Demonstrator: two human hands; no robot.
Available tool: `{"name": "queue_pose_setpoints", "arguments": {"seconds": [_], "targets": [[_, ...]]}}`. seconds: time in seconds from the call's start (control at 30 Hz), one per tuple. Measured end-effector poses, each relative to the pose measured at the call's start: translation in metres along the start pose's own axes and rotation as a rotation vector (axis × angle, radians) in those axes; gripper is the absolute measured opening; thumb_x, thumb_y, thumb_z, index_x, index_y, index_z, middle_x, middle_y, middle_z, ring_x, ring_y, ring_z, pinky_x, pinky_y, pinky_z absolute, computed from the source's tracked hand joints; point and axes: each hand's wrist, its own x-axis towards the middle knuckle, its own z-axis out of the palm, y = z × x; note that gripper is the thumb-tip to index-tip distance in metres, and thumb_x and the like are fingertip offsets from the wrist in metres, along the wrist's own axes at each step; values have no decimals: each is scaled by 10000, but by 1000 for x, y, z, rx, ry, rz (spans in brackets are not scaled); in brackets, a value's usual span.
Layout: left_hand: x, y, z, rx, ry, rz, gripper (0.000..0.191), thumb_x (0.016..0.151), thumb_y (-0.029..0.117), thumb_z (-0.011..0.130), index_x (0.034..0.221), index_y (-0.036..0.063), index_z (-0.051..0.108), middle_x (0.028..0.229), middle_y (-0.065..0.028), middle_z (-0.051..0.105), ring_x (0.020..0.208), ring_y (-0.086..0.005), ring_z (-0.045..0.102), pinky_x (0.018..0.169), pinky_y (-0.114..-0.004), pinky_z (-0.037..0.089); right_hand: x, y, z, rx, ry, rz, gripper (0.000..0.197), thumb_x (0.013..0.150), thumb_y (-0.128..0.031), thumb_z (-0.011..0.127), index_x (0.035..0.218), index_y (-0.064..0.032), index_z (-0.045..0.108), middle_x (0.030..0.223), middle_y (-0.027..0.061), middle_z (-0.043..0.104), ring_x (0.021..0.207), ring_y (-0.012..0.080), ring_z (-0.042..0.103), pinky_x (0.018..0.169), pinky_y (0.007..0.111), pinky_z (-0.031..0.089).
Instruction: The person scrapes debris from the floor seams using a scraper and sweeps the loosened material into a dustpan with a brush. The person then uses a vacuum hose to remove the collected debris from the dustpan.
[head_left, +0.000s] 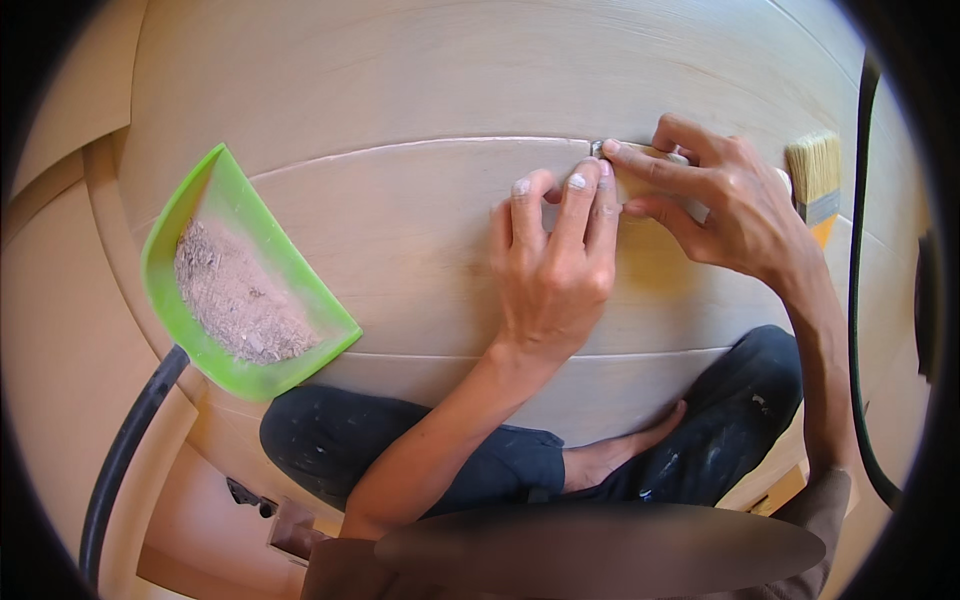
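Both hands meet at a long groove (435, 142) between pale wooden floor panels. Fingertips of my left hand (559, 240) press at the groove; white powder coats some of its nails. My right hand (720, 195) touches a small dark metal piece (598, 148) with its index finger, right beside the left fingertips. Under the right hand's fingers shows part of a pale object, mostly hidden. Whether either hand grips the metal piece cannot be made out. Left of the groove the line looks whitish and filled.
A green dustpan (259, 255) with a dark handle (127, 450) holds pinkish-grey dust and shavings at the left. A bristle brush (814, 172) lies at the right, near a dark cable or strap (862, 300). My crossed legs in dark trousers (697, 427) lie below the hands.
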Motion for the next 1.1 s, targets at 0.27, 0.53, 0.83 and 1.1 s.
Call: {"name": "queue_pose_setpoints", "arguments": {"seconds": [0.27,0.53,0.83,1.1], "targets": [[-3,3,1,-16,-22,-20,309,856,148,790,1153,61,791,1190,-4,716,1007,-285,596,822,-399,502,-9,7,5,30,-4,30,454,875,-198,848,1322,-184,773,947,119,660,732,293,659,638,400,544],[-1,1,4,-1,17,8,343,804,86,792,1146,61,796,1166,-11,725,980,-286,585,787,-396,499,-12,7,5,67,-3,46,488,858,-174,864,1336,-184,768,913,109,641,730,274,643,624,382,545],[1,-2,1,-5,22,-3,310,834,97,809,1143,75,803,1154,-9,734,1015,-292,602,813,-402,505,-4,6,8,71,34,-22,483,879,-218,849,1353,-194,759,914,123,633,729,284,633,645,399,542],[-2,2,-1,0,-22,-28,328,840,128,815,1166,95,797,1178,-4,722,1041,-299,608,841,-418,477,-10,10,6,58,-4,35,432,896,-219,841,1322,-193,777,927,118,657,714,280,661,630,388,559]]}}
